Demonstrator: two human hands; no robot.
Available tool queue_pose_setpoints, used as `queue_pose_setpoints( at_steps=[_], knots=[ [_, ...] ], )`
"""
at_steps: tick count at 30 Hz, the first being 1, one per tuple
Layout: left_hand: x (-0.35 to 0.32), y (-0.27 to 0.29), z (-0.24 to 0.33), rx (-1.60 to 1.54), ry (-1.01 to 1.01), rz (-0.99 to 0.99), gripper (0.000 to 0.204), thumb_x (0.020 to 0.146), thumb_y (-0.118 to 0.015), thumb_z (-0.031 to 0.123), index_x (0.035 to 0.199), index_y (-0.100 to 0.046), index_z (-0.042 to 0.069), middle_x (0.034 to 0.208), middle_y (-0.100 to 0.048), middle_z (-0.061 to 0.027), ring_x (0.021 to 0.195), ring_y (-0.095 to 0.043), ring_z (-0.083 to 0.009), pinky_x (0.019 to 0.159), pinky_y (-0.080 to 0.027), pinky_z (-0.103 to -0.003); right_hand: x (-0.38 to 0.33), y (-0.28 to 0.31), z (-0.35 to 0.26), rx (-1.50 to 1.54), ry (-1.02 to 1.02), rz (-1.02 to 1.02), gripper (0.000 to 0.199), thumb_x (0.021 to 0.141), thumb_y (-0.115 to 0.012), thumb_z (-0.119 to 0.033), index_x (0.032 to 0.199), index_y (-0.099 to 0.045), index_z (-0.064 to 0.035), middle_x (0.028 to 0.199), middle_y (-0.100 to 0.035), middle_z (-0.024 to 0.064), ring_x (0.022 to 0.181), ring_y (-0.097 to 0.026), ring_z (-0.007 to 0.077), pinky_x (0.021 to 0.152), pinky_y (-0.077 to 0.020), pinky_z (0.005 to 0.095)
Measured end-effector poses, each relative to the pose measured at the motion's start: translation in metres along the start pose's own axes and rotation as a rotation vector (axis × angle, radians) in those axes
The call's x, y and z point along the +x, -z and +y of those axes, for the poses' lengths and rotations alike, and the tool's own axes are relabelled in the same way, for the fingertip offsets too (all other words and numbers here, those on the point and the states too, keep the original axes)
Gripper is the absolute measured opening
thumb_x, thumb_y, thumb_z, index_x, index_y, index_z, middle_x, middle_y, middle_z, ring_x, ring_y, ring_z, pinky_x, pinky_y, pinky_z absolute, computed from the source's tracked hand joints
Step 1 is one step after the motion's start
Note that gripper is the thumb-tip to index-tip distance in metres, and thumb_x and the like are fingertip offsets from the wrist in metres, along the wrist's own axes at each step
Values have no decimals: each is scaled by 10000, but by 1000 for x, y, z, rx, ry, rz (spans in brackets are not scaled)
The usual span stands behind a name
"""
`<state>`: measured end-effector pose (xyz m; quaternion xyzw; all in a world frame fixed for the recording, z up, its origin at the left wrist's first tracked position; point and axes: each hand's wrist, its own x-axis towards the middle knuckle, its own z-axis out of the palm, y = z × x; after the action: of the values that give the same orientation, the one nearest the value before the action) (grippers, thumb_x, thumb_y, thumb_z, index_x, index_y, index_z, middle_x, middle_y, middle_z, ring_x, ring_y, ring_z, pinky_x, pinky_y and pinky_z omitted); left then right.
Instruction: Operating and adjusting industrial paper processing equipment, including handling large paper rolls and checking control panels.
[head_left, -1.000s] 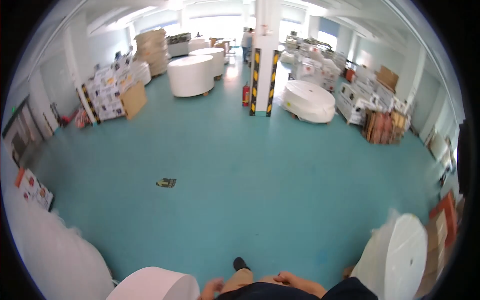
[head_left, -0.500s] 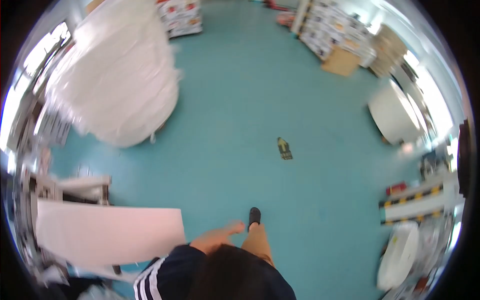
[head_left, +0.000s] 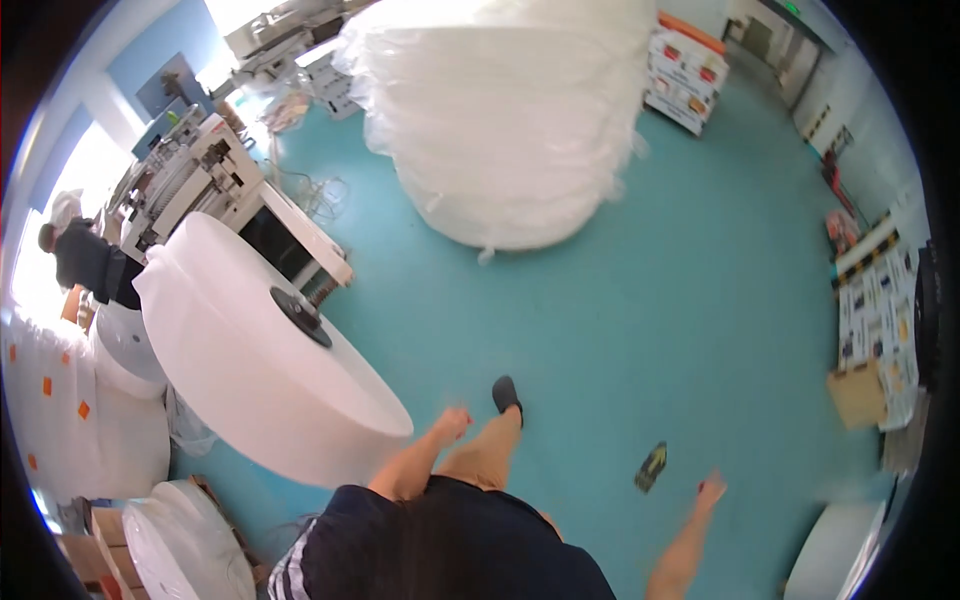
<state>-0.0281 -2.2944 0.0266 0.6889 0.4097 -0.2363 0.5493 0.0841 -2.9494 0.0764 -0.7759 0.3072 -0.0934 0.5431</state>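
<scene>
My left hand (head_left: 455, 424) hangs in front of my left thigh with its fingers curled in; nothing that it holds can be made out. Beside it, apart from the hand, stands a big white roll (head_left: 290, 370) of sheet material, mounted on a dark hub (head_left: 301, 318). My right hand (head_left: 711, 490) swings out to the right above the teal floor (head_left: 600, 350), touching nothing. Motion smears its fingers. A small reddish spot shows on each hand, too small to name. One dark shoe (head_left: 507, 393) is stepping forward.
A huge plastic-wrapped white bundle (head_left: 510, 130) stands ahead. At the left are a machine (head_left: 215, 175), a person in dark clothes (head_left: 88, 258) and several more white rolls (head_left: 190, 540). Printed boxes (head_left: 685, 75), a cardboard piece (head_left: 858, 395) and another white roll (head_left: 835, 550) stand to the right.
The view has turned left: the wrapped bundle, arrow floor marker and boxes have shifted right. The roll's hub, machine and other person now show at the left. My right hand has come into view.
</scene>
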Motion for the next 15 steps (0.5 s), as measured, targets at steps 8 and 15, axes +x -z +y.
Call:
queue_pose_setpoints(
  at_steps=[8,15],
  knots=[
    [121,11,109,-557,276,-253,308,906,-371,318,958,-558,79,763,-590,-62,626,-542,-166,528,-437,-292,-30,-396,-267,-424,603,-591,342,812,-596,-199,1085,-518,-8,861,-597,83,806,-567,178,691,-459,289],
    [179,78,263,-1262,45,-446,355,925,-388,391,1080,-490,88,979,-590,-63,812,-565,-166,706,-474,-305,-220,-573,-483,74,1063,-1167,337,818,-581,-194,1128,-543,-68,1168,-504,161,1035,-515,288,849,-409,351]
  ],
)
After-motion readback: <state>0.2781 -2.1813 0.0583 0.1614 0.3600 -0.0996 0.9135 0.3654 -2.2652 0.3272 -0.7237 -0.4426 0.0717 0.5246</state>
